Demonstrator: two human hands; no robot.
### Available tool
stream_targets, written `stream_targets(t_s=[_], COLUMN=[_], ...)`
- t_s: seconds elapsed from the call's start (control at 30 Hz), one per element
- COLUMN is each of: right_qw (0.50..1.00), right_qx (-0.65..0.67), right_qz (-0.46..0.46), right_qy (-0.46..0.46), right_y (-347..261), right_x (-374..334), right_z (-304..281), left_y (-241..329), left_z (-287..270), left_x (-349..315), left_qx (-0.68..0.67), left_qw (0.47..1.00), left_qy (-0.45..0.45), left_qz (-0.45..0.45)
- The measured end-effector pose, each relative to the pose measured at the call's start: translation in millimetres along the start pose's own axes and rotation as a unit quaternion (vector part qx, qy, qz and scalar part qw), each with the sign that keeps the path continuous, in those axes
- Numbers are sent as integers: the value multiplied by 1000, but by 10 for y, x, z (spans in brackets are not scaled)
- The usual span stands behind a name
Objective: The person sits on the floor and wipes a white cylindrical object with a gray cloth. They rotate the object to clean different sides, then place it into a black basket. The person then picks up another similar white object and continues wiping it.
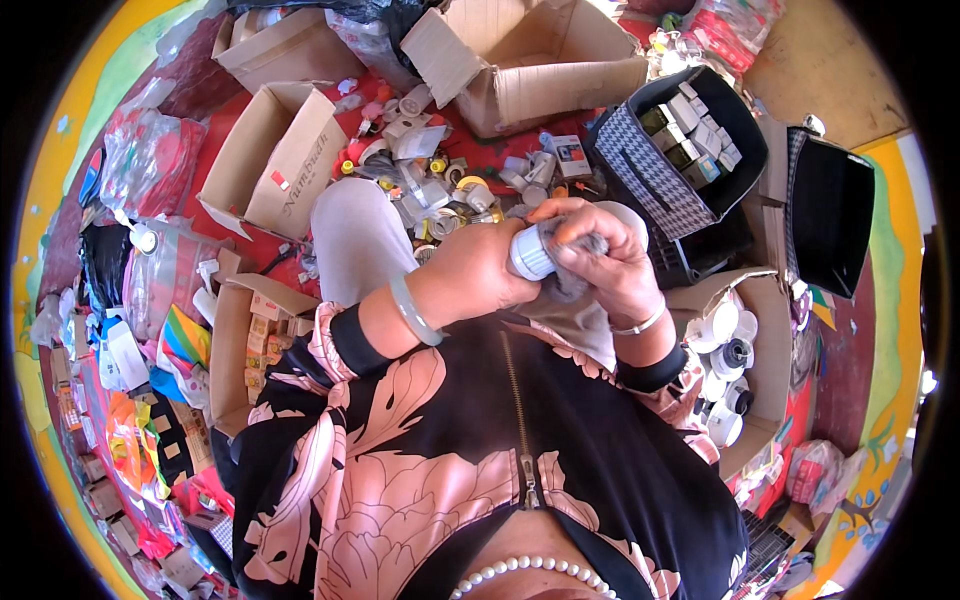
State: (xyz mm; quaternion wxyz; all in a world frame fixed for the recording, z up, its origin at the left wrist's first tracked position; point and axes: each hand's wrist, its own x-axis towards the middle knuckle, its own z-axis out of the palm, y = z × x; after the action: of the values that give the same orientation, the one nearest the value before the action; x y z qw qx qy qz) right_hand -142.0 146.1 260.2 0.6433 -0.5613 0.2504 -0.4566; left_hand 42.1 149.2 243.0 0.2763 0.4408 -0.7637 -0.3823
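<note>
Frame centre: left hand (475,275) wrapped around small white jar (530,253), clenched on it. Jar's long axis roughly level across frame; ribbed white end points right, toward other hand; rest hidden in fist. Right hand (605,255) presses grey cloth (580,262) against jar's ribbed end, fingers closed over cloth. Both hands held above lap, over light trouser knee (355,235). Heap of small jars and lids (450,180) on red floor just above hands. Patterned basket (670,160) of boxes upper right. Open carton (275,165) upper left.
</note>
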Motion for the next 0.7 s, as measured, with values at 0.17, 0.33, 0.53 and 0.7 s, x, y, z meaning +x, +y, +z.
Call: stream_targets(t_s=[0.17,0.33,0.53,0.7], right_qw=[997,935,993,992], right_qx=[-69,-311,-33,-117], right_qz=[-35,-75,50,-51], right_qy=[15,155,105,0], right_y=[-7,168,175,79], right_x=[-42,25,26,-31], right_z=[35,214,94,26], left_y=[49,82,-20,71], left_z=[-9,121,71,-39], left_x=[-11,39,30,1], left_qx=[-27,169,88,-50], left_qw=[999,985,996,997], left_qy=[-26,-22,-2,-42], left_qz=[-16,-31,-20,-30])
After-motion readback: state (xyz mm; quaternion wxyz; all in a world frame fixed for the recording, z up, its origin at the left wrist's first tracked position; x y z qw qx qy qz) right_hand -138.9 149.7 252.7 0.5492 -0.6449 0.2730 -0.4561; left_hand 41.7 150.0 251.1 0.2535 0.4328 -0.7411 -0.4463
